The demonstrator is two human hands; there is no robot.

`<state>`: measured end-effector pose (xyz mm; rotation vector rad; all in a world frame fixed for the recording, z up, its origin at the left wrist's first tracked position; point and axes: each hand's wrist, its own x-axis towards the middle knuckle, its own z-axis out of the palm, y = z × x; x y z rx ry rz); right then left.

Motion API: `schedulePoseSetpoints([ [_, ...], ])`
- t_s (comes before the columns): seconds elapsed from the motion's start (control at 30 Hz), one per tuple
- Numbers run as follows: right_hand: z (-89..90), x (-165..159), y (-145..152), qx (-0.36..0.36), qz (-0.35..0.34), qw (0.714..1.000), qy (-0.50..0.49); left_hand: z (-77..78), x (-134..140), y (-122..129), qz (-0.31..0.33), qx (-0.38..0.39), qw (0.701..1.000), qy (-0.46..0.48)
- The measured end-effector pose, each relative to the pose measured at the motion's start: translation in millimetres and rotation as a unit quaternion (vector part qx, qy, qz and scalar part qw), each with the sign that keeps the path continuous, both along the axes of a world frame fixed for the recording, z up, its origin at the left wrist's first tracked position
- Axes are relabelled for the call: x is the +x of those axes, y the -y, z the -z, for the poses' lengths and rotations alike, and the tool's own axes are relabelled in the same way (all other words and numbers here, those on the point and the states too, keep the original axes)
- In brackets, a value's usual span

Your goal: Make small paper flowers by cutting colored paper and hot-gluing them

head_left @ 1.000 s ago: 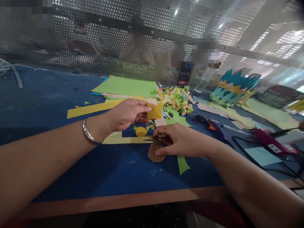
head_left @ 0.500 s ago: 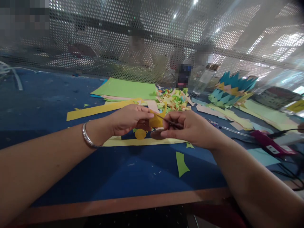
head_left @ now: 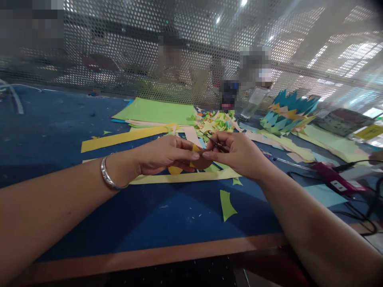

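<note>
Fingers and thumb of my left hand (head_left: 167, 154) are closed on a small piece of yellow paper (head_left: 195, 148). Against it lies a brown paper disc (head_left: 204, 161), which both my thumbs touch. My right hand (head_left: 239, 155) is closed around dark, thin-bladed scissors (head_left: 218, 144), their tips pointing up and left; its thumb and fingertip also pinch the disc's edge. Below my left fingers a yellow paper circle (head_left: 175, 170) shows in part. A pale yellow strip (head_left: 185, 177) runs across the table under both hands.
A heap of paper scraps (head_left: 218, 121) lies behind my hands, beside stacked green sheets (head_left: 164, 111). A yellow strip (head_left: 119, 138) is at left, a green scrap (head_left: 227, 205) in front. Rightward are a paper crown (head_left: 290, 111), a clear cup (head_left: 253, 103) and a magenta power strip (head_left: 338, 179).
The scissors have come away from the yellow paper. The brown disc has risen between my hands against the paper, and less of the yellow paper shows now.
</note>
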<state>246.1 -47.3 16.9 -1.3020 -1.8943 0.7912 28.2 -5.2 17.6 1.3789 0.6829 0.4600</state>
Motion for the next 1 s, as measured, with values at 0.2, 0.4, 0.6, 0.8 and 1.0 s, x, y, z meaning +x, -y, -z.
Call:
schedulePoseSetpoints([
  [0.2, 1.0, -0.4, -1.7, -0.002, -0.013, 1.0, -0.002, -1.5, 0.0, 3.3, 0.013, 0.044, 0.999, -0.026],
  [0.4, -2.2, 2.7, -2.7, 0.016, 0.0, 1.0, -0.022, 5.8, -0.3, -7.3, -0.082, 0.034, 0.996, -0.002],
  [0.6, -5.9, 7.9, -3.6, 0.026, 0.061, 0.997, -0.041, 9.7, -7.4, -23.2, -0.172, 0.162, 0.97, -0.06],
  [0.8, -7.8, 9.7, -4.2, 0.012, 0.061, 0.995, -0.074, 13.3, -18.5, -37.4, -0.12, 0.193, 0.97, -0.079],
  [1.0, -11.7, 8.5, 1.6, -0.088, -0.049, 0.995, -0.013, 2.5, -33.9, -46.8, -0.139, 0.452, 0.832, -0.289],
])
